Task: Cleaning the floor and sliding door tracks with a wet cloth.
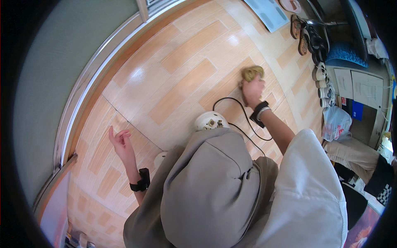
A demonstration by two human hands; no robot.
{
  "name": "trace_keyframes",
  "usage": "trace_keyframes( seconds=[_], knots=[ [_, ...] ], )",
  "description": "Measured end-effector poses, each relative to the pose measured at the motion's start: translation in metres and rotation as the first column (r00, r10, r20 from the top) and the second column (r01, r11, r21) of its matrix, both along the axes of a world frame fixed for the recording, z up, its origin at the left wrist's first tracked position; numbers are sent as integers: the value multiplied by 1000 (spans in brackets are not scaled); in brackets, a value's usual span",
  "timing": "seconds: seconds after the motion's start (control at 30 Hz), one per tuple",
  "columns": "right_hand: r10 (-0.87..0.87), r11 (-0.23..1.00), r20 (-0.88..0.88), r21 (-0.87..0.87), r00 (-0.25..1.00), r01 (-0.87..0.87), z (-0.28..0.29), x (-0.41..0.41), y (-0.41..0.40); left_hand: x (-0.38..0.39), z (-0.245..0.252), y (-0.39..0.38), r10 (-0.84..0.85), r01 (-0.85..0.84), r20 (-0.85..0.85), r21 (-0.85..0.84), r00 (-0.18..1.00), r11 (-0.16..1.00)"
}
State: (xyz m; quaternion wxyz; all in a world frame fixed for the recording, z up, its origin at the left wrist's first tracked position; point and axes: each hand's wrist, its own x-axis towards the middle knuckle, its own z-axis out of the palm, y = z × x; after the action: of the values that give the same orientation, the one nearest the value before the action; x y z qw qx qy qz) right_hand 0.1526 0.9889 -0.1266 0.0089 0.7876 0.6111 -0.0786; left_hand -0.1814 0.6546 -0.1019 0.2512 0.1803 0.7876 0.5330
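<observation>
My right hand [253, 90] is closed on a crumpled olive-coloured cloth [252, 73], pressed against the wood-pattern tile floor [186, 80]. Slight blur runs over the hand and the cloth. Well off to the left, my left hand [122, 141] hovers over the floor with nothing in it, its index finger stretched out and the others partly bent. Black bands sit on both wrists. Between the arms, my knees in grey trousers fill the lower middle, with a white shoe [211, 120] poking out under them.
A black cord [240, 102] loops over the floor by my right forearm. Sliding-door track [93, 65] curves along the left. Several pairs of shoes [319, 73] line the right side, near a plastic bag [336, 124] and a seated person's leg [350, 153]. A pale blue mat [268, 14] lies at the top.
</observation>
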Motion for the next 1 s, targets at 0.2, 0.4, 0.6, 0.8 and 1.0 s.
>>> trace_keyframes(
  seconds=[0.2, 0.4, 0.6, 0.8, 1.0],
  knots=[
    [555, 831, -77, 89, 828, -549, -2, -137, -8, 17, 15, 0, -159, 155, -21, -149, 987, 977],
    [954, -277, -202, -302, -223, -912, 61, -184, 104, 19, 23, -46, -347, 309, -67, -319, 936, 896],
    [976, 150, 193, -241, 105, -959, 168, -123, 187, 5, 20, -108, -410, 346, -55, -444, 910, 827],
    [819, 535, 132, -525, 558, -662, 293, 127, 195, -49, 44, -120, -634, 530, -55, -496, 772, 688],
    [535, 783, 406, -568, 741, -254, 337, 278, 117, -101, 115, -93, -709, 431, -287, -629, 645, 647]
  ],
)
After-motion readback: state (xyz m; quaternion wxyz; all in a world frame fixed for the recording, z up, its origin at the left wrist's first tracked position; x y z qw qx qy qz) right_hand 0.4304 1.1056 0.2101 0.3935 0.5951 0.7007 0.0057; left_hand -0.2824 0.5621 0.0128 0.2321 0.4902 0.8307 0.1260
